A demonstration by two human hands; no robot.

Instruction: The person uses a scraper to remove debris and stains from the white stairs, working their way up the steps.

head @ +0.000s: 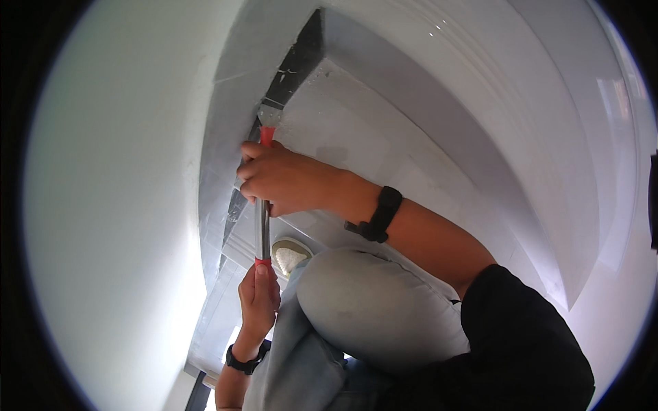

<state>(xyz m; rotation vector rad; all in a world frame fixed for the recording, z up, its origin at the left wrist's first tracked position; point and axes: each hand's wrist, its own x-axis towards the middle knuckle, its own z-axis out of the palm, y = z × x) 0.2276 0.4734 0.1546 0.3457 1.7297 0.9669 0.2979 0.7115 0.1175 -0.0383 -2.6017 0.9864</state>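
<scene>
Both hands grip a long-handled scraper with a red head and a bare metal shaft (262, 231). My right hand (277, 174) wraps around the upper shaft, just below the red head (267, 134). Lower down, my left hand (259, 295) holds the handle, its thumb lying along a red section. The scraper's flat metal blade (270, 115) rests against or just over a black strip (299, 59) along the foot of the wall. White flecks and smears mark that strip. My right hand's fingers hide part of the shaft and strip.
A pale wall (118, 205) rises close on the left. To the right stands a glossy white panel or fixture (478, 87), bordering the light grey floor (360, 123). My bent knee (370, 303) and a shoe (290, 255) are close to the scraper.
</scene>
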